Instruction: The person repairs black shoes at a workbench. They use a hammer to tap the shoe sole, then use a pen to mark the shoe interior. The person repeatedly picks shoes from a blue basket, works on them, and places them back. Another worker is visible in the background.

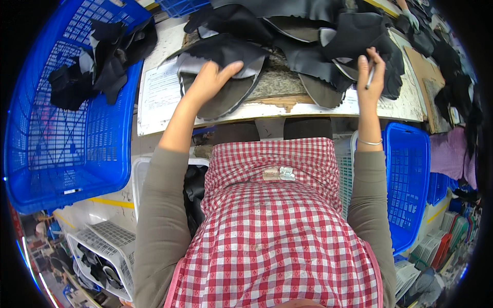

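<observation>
My left hand (209, 81) is at a black leather shoe upper (226, 49) on the table. Its thumb points right across the upper's pale lining, and its curled fingertips are partly hidden. A brown-grey lining (215, 105) shows at the upper's near end, which hangs over the table edge. In my right hand (374, 77) is a slim, pen-like stick (370, 79), its tip pointing down. That hand is beside more black leather uppers (354, 38), which lie overlapped at the right. Another upper (318, 66) lies between my hands, its rounded lining toward me.
The white-edged worktable (257, 110) has a worn, rough middle. A printed sheet (156, 97) lies at its left. A big blue basket (77, 174) with black pieces stands left, another blue basket (405, 190) right. A gloved hand (411, 19) of another person shows far right.
</observation>
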